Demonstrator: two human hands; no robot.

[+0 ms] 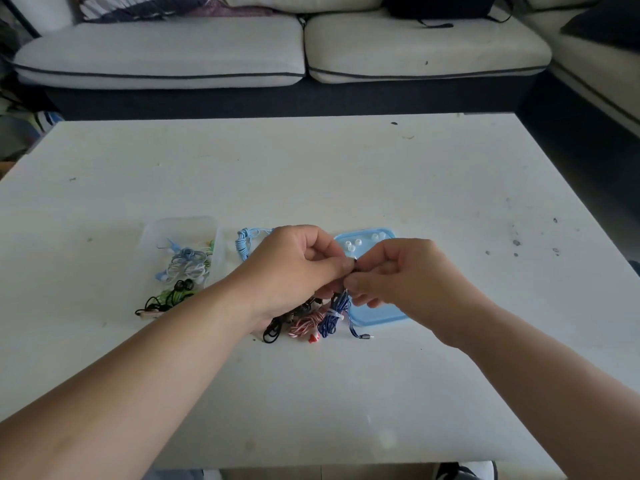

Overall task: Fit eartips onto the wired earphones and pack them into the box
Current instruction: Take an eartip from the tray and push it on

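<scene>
My left hand and my right hand meet above the table, both pinching a small dark earbud of the dark blue wired earphones. That bundled blue cable hangs down from my fingers, its plug lying on the table. Several white eartips lie on the light blue lid behind my right hand. A clear plastic box at the left holds several coiled earphones. Whether an eartip sits between my fingers is hidden.
Red-and-white earphones and black earphones lie under my left wrist. A light blue coiled pair lies beside the box. Green and black earphones spill from the box's near end. A sofa stands behind the white table.
</scene>
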